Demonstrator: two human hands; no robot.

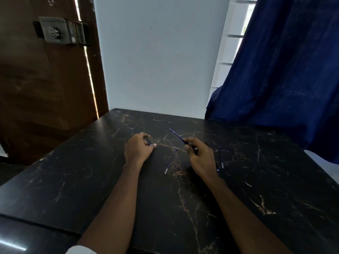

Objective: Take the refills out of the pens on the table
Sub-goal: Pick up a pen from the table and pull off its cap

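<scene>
My right hand grips a thin blue pen whose tip points up and to the left, away from me. My left hand rests curled on the black marble table; a small dark piece shows by its thumb, and what it holds is hidden. A loose blue refill lies on the table between my two hands. Another thin blue refill lies just right of my right hand. A small blue bit peeks out by my right wrist.
A white wall stands behind the table's far edge. A dark blue curtain hangs at the right, reaching the table's back right corner. A brown wooden door with a metal lock is at the left.
</scene>
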